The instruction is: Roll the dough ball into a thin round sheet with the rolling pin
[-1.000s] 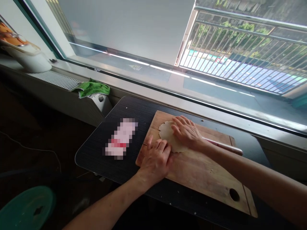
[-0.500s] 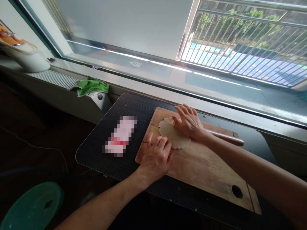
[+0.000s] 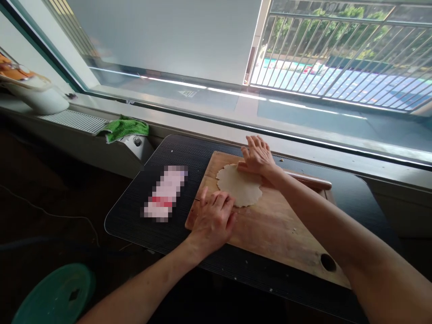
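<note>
A thin round sheet of dough (image 3: 238,186) with a wavy edge lies on a wooden cutting board (image 3: 270,234). Across its far side is a wooden rolling pin (image 3: 312,181), passing under my right hand (image 3: 258,155). That hand presses on the pin with its palm, fingers stretched out and apart toward the window, not wrapped round it. My left hand (image 3: 214,216) rests at the board's near left corner. Its fingers lie slightly bent beside the dough's near edge, and it grips nothing that I can see.
The board sits on a black table (image 3: 135,211) beside the window sill. A blurred pinkish item (image 3: 165,193) lies left of the board. Further left are a green cloth (image 3: 126,128), a white container (image 3: 40,96) and, low down, a green basin (image 3: 56,292).
My right hand and the rolling pin have moved away from me, toward the dough's far edge, uncovering more of the sheet. My left hand stays by the board's corner. The view shifts slightly.
</note>
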A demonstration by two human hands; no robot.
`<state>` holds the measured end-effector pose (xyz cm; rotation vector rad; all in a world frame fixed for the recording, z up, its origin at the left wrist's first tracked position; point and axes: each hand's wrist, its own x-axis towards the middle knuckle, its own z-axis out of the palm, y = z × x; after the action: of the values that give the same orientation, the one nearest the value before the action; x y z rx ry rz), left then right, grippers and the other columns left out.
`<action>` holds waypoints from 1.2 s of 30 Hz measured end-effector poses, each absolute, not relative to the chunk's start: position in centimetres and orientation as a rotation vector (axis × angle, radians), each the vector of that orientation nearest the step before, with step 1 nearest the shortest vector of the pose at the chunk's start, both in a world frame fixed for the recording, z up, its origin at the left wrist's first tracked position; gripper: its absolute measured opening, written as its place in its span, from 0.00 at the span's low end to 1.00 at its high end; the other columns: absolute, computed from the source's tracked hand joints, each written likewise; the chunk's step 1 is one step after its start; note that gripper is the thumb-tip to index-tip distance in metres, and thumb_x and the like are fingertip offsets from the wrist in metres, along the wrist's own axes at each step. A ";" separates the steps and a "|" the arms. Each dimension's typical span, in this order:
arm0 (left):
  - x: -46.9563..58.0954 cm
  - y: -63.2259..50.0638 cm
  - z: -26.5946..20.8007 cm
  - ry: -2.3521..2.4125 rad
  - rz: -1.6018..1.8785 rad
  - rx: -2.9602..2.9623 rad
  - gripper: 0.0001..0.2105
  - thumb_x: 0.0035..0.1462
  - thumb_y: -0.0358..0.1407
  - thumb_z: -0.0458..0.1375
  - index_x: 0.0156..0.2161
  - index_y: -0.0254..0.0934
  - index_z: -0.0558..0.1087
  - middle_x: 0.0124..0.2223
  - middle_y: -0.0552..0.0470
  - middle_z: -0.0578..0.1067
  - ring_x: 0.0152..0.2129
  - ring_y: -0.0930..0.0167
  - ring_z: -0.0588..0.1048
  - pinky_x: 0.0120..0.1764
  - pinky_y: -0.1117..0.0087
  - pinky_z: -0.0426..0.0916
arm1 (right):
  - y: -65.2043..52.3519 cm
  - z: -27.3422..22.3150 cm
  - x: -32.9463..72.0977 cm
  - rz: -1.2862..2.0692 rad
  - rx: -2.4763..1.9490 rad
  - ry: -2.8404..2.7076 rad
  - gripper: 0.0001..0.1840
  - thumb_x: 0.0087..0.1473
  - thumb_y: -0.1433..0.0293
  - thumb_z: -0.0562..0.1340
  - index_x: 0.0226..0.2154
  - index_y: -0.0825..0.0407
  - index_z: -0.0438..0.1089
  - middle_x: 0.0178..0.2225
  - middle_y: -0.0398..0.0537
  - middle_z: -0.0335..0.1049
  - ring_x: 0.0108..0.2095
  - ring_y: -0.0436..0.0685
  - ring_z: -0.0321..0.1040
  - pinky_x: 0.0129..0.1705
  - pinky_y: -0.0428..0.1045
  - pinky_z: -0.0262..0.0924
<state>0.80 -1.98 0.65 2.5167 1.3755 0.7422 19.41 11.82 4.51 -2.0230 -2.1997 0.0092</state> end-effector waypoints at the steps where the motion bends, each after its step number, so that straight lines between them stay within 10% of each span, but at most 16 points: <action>1: 0.8 -2.0 0.7 1.380 0.745 2.516 0.14 0.65 0.35 0.54 0.53 0.39 0.73 0.53 0.43 0.75 0.54 0.59 0.71 0.66 0.42 0.51 | 11.3 4.4 19.3 0.012 -2.016 -2.222 0.33 0.68 0.61 0.44 0.69 0.59 0.53 0.70 0.62 0.52 0.70 0.67 0.44 0.67 0.64 0.47; 14: 0.9 0.6 2.9 1.535 0.690 2.399 0.10 0.63 0.34 0.55 0.45 0.41 0.77 0.46 0.48 0.80 0.46 0.63 0.76 0.62 0.51 0.59 | 16.8 5.0 20.7 0.103 -2.136 -1.801 0.28 0.66 0.62 0.45 0.61 0.54 0.64 0.63 0.62 0.62 0.62 0.68 0.58 0.60 0.64 0.55; 23: 2.5 8.1 6.0 2.012 0.056 2.141 0.26 0.56 0.51 0.57 0.46 0.28 0.77 0.51 0.30 0.78 0.51 0.49 0.75 0.53 0.52 0.64 | 4.3 5.2 25.7 -0.036 -2.302 -2.010 0.29 0.69 0.61 0.43 0.42 0.52 0.78 0.43 0.59 0.80 0.46 0.65 0.76 0.48 0.55 0.63; 28: 3.0 8.7 6.5 1.872 0.124 1.996 0.13 0.49 0.41 0.63 0.38 0.33 0.78 0.49 0.33 0.79 0.53 0.47 0.74 0.53 0.52 0.64 | 1.7 5.6 30.4 0.020 -2.508 -1.759 0.33 0.69 0.58 0.41 0.47 0.54 0.78 0.43 0.64 0.80 0.48 0.69 0.77 0.50 0.61 0.64; 36: 4.8 6.3 7.2 1.364 0.708 1.784 0.09 0.50 0.27 0.57 0.39 0.36 0.68 0.38 0.50 0.78 0.33 0.70 0.76 0.35 0.73 0.69 | 0.3 5.8 32.5 0.180 -2.588 -1.516 0.34 0.69 0.58 0.41 0.52 0.57 0.77 0.50 0.67 0.77 0.53 0.69 0.73 0.56 0.61 0.62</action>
<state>4.78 6.31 7.17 1.7844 1.3636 0.7083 32.48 0.31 5.80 -2.5875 -1.5163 0.1801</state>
